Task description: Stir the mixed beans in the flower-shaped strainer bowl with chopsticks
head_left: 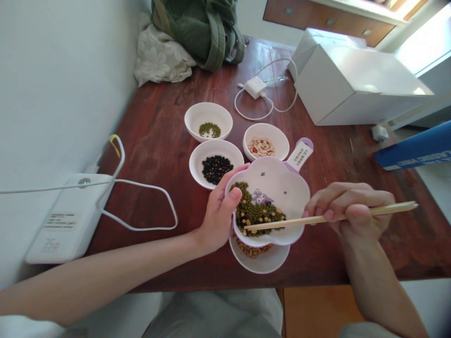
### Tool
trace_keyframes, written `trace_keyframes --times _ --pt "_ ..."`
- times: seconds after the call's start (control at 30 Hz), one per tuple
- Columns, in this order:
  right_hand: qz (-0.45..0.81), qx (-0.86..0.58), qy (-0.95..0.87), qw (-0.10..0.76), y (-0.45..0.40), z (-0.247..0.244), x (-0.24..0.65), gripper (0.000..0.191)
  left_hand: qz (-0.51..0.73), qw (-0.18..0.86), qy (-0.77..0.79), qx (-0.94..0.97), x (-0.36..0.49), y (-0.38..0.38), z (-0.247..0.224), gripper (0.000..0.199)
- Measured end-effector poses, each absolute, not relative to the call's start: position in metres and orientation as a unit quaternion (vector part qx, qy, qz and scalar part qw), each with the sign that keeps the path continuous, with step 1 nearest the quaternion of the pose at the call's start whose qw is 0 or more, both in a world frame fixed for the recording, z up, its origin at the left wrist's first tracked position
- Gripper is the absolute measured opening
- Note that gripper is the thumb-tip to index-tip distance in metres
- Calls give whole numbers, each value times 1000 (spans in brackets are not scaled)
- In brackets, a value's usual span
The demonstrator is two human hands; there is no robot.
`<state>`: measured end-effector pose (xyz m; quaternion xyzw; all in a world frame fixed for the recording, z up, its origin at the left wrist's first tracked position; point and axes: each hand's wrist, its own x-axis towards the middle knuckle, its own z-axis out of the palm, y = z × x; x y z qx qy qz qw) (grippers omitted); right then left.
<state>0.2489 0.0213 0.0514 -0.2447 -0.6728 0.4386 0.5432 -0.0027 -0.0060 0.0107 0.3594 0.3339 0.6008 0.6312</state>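
Observation:
My left hand (220, 213) grips the left rim of a white and lilac flower-shaped bowl (282, 183), thumb inside and fingers beneath. The bowl tilts to the left, and green mung beans (252, 206) mixed with yellow and a few dark beans lie along its lower left side. In my right hand (355, 209) is a pair of chopsticks (331, 218), their tips among the beans near the rim. Partly hidden under the tilted bowl is a small white bowl (262, 267) holding yellow soybeans (252, 248).
Farther back stand three white bowls: one with mung beans (210, 129), one with black beans (216, 169), one with pale split nuts (261, 147). A white power bank (70, 216) with a looping cable lies left. A charger (255, 88), white box (355, 80) and green bag (200, 28) sit behind.

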Motion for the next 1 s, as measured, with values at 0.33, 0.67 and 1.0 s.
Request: trace_keyframes --times 0.33,0.67,1.0 --pt "457 -244 -667 535 20 51 246 36 596 631 333 368 -4 -5 11 47" --pt "467 -219 -669 536 22 52 248 36 592 634 343 360 -3 -6 13 49" --pt "461 -241 -629 578 32 56 252 43 593 631 342 365 -4 -6 12 48"
